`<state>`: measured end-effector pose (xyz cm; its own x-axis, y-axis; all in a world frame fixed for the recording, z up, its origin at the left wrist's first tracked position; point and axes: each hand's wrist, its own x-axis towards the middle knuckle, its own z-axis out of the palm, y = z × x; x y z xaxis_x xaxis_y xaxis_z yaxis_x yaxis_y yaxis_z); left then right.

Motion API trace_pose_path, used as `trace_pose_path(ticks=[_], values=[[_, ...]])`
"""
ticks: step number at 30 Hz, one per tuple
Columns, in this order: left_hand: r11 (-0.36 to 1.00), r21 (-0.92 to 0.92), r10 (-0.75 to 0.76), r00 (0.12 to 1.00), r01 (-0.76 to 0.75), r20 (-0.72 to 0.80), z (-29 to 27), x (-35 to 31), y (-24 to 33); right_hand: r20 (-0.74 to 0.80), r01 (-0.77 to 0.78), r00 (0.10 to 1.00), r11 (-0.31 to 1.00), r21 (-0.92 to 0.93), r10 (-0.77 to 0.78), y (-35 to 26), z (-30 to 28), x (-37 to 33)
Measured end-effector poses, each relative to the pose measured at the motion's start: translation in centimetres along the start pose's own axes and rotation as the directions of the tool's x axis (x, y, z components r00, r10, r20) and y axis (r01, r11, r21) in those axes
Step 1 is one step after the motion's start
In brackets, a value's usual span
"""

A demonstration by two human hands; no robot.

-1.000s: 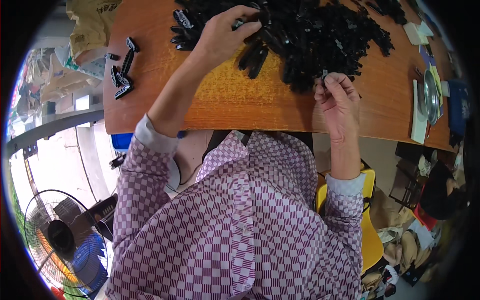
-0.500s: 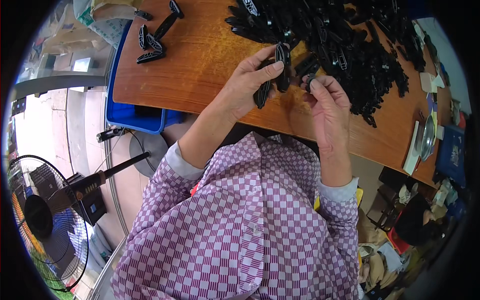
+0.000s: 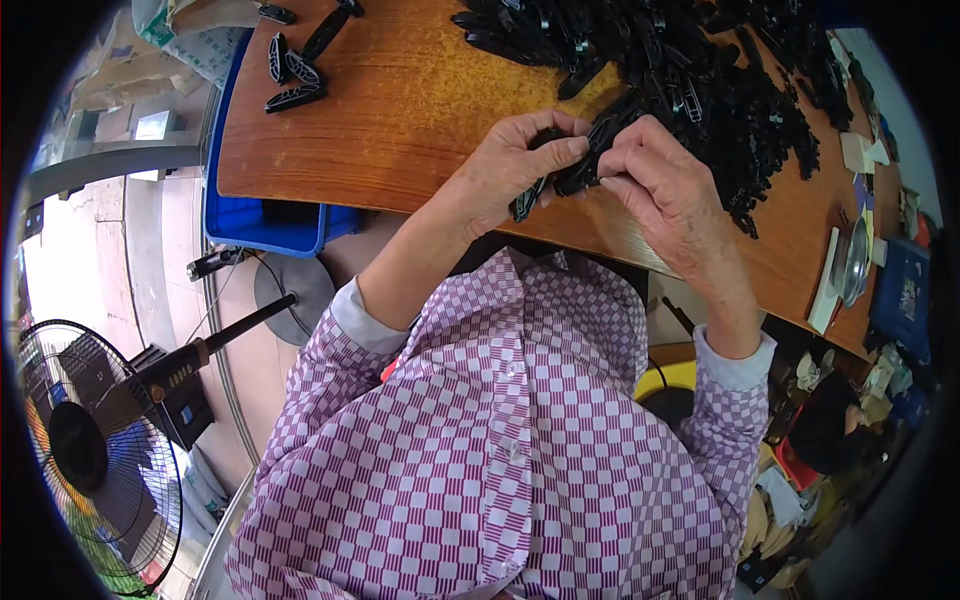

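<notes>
Over the near part of the table, my left hand [image 3: 510, 168] is closed around long black plastic pieces [image 3: 574, 180], its thumb pressing on top. The lower end of another black piece [image 3: 527, 200] sticks out under the palm. My right hand [image 3: 668, 195] is just beside it, fingers bent into a pinch at the right end of the held pieces. What lies between those right fingertips is hidden. Directly beyond both hands spreads a big heap of similar black plastic pieces [image 3: 650, 62], some with ribbed, hollow insides.
A few loose black pieces [image 3: 296, 96] lie on the wooden table [image 3: 370, 120] at the left. Below its left edge stands a blue bin [image 3: 265, 237]. A black fan [image 3: 85, 450] is at lower left. A shiny metal dish [image 3: 856, 268] sits near the right edge.
My right hand has turned over, palm down, and closed in on the pieces in my left hand. My right elbow has swung outward. The held pieces are now tilted more to the right.
</notes>
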<state>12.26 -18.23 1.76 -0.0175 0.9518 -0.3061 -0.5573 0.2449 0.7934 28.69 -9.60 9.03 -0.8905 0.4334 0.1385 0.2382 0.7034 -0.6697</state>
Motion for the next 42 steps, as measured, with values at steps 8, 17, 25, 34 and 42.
trace_pose_path(ticks=[8,17,25,34,42], values=[[0.949,0.314,0.039,0.999,-0.029,-0.027,1.1,-0.4,-0.7,0.168,0.046,0.985,0.993,-0.109,-0.027,0.3,-0.8,-0.1],[0.865,0.499,-0.009,0.994,-0.049,0.113,3.4,-1.3,0.0,0.077,0.036,0.996,0.998,0.058,-0.041,2.6,-0.4,-2.4],[0.859,0.502,0.119,0.993,-0.095,-0.016,5.9,-0.6,-2.4,-0.052,-0.255,0.835,0.469,0.846,0.548,4.8,4.0,-6.1],[0.827,0.518,0.182,0.976,-0.219,0.122,7.9,0.9,-4.1,-0.188,-0.131,0.746,0.417,0.899,0.639,4.1,3.8,-8.3],[0.767,0.630,0.160,0.987,-0.122,-0.004,2.3,-0.2,0.8,-0.323,-0.361,0.812,0.853,0.377,0.486,6.9,-0.6,-11.8]])
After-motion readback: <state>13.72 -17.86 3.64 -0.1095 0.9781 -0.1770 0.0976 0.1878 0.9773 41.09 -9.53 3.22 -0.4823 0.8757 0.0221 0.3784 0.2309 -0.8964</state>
